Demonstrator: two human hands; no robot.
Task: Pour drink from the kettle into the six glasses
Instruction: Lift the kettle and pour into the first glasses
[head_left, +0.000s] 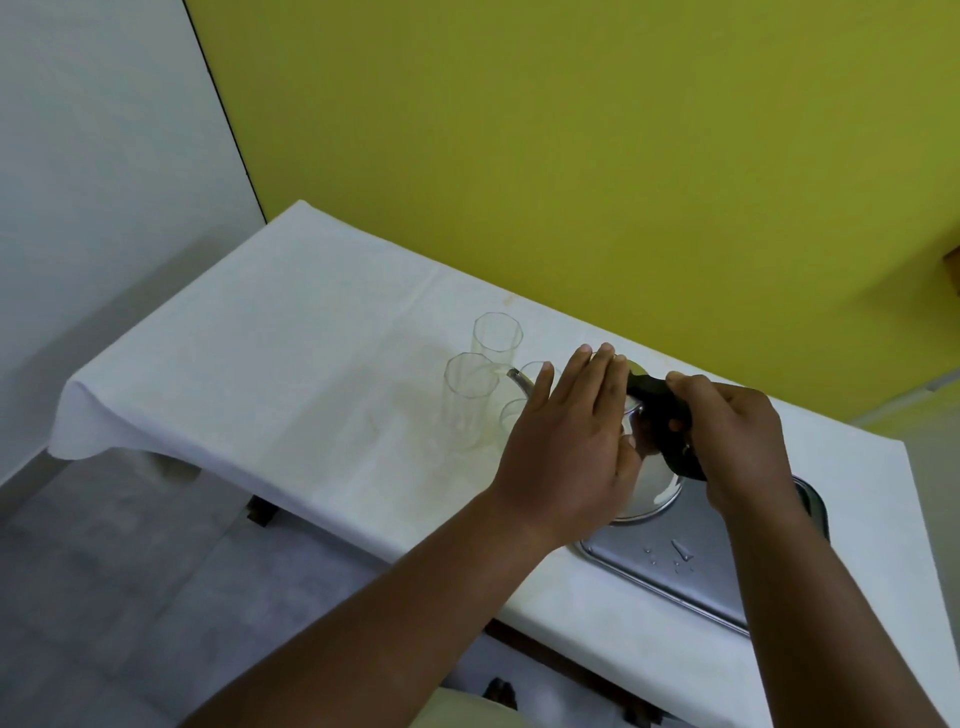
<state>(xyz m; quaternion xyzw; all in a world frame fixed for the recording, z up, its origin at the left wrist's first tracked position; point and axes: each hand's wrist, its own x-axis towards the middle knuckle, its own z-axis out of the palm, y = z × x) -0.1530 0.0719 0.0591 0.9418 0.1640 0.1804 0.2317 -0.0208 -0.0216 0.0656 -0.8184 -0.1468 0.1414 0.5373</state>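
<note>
The right hand (737, 441) is closed around the black handle (662, 410) of the metal kettle (652, 480), and the kettle is tilted toward the glasses. The left hand (566, 441) is spread flat, fingers straight, and it lies against the left side of the kettle; it grasps nothing. This hand covers most of the kettle body, so only the shiny lower part and the thin spout (519, 380) can be seen. The spout points to the left, over the group of glasses.

Four clear glasses show on the white cloth of the surface (291, 353): a tall glass at the back (496, 338), a tall glass at the front left (467, 400), and two others, a back one (535, 371) and a front one (514, 415), partly hidden behind the left hand. More glasses, if any, I cannot see because the hand stands in the way. If liquid runs from the spout I cannot tell.

The kettle base is above the far edge of a metal tray (691, 577), which lies at the right on the surface and carries some water drops (675, 556). Behind the surface is a yellow-green wall (571, 156), at the left a grey wall (104, 156), and below a grey floor (104, 597)
</note>
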